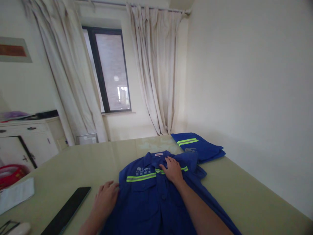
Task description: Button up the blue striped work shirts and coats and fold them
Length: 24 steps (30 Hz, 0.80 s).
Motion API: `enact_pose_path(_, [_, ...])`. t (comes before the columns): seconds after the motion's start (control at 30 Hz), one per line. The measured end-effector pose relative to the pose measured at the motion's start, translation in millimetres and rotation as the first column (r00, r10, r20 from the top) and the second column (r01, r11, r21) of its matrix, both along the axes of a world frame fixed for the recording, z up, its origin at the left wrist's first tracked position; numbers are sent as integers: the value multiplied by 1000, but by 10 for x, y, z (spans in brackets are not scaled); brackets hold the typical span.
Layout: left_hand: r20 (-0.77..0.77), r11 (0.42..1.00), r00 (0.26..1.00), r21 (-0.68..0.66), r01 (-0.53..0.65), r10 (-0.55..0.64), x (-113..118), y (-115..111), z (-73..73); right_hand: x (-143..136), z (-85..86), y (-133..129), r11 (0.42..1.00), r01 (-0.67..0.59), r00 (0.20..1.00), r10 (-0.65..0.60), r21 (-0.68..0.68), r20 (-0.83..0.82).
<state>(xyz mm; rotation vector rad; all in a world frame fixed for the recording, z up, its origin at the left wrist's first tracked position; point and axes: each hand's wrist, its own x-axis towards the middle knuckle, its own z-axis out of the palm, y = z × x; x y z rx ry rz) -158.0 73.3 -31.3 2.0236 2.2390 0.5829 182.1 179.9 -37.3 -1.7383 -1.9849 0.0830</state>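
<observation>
A blue work shirt (144, 199) lies front up, its collar at the far end. Yellow-green reflective strips cross its chest, with white printing above the strip on the left side. My right hand (173, 170) rests palm down on the upper chest beside the button placket, fingers stretched out and slightly apart. At the shirt's left edge is my left hand (105, 197), palm down with loosely bent fingers, slightly blurred. Its fingertips meet the fabric edge; no grip on the cloth shows. On the right the sleeve is bunched near the shoulder.
A folded blue garment (199, 147) with a reflective strip lies at the table's far right, by the wall. A long black flat object (67, 210), papers (18, 195) and a red basin (13, 174) are on the left. The pale green table (97, 163) extends towards a curtained window.
</observation>
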Motion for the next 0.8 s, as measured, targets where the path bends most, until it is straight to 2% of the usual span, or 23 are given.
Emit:
enact_pose_path(0.07, [212,988,966,3,151,-148,192,-195,-61,-9,28,-16,988,-34,999,35,152,-6])
enact_pose_path(0.13, [463,961,844,82,266,-273,466,-322,-38,-29,80,-89,950,-91,995,101,298,-18])
enact_pose_path(0.17, [586,948,750,123,292,-307,594,-353,-3,-41,115,-145,929,-109,991,130,355,-36])
enact_pose_path(0.23, [796,945,522,191,266,-308,774,-347,72,-67,196,-294,900,-104,981,162,423,-103])
enact_pose_path(0.27, [857,954,429,211,212,-285,815,-313,93,-80,237,-387,898,-99,975,174,428,-141])
enact_pose_path(0.3, [886,967,389,217,135,-253,827,-265,93,-92,271,-492,905,-111,966,195,411,-170])
enact_pose_path(0.33, [881,976,422,210,51,-212,817,-209,70,-104,294,-607,915,-145,956,228,376,-187])
enact_pose_path(0.37, [839,981,523,192,-23,-152,799,-155,27,-114,301,-728,924,-195,945,267,328,-190])
enact_pose_path(0.43, [626,986,779,137,-93,-14,784,-72,-90,-133,263,-969,931,-299,927,335,210,-170])
enact_pose_path(0.47, [494,990,869,113,-81,15,803,-52,-144,-142,222,-1077,931,-333,923,354,148,-151])
enact_pose_path(0.5, [383,994,924,99,-38,-3,841,-47,-182,-150,174,-1170,931,-356,923,364,86,-127])
enact_pose_path(0.57, [276,987,952,125,103,-135,940,-68,-175,-162,84,-1294,928,-373,925,370,-20,-84])
enact_pose_path(0.63, [263,955,923,174,240,-280,974,-103,-30,-166,34,-1344,923,-376,926,372,-74,-68])
enact_pose_path(0.7, [257,942,911,176,285,-324,848,-129,235,-159,30,-1347,923,-376,926,371,-83,-74])
enact_pose_path(0.73, [230,949,925,161,271,-303,720,-138,391,-153,38,-1341,922,-379,924,373,-82,-77])
enact_pose_path(0.8, [80,981,992,170,88,-102,393,-158,697,-143,56,-1323,923,-378,925,372,-79,-81])
